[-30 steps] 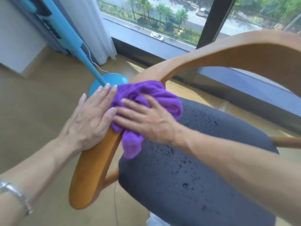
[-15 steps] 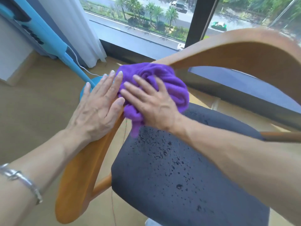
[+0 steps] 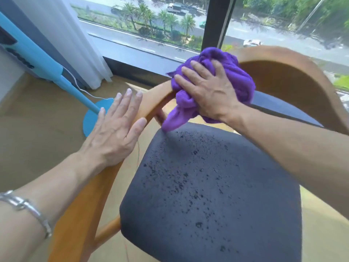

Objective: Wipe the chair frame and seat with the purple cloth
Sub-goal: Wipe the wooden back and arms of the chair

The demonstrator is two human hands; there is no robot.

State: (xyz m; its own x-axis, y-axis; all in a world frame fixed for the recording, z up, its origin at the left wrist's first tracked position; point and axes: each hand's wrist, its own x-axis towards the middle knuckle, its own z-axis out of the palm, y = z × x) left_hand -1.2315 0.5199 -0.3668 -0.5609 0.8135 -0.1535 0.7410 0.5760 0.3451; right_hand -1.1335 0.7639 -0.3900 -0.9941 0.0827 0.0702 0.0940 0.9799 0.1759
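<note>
The chair has a curved wooden frame and a dark grey padded seat speckled with dark wet spots. My right hand presses the bunched purple cloth onto the frame's upper curve, fingers spread over the cloth. A tail of the cloth hangs down to the seat's far edge. My left hand lies flat on the frame's left arm, fingers apart, holding nothing. A silver bracelet is on my left wrist.
A light blue stand pole with a round blue base and a white cable stands on the tan floor to the left. A white curtain hangs at the left of a large window behind the chair.
My right hand has slid the cloth up and rightward along the frame, away from my left hand, which stays flat on the arm. The camera view has shifted.
</note>
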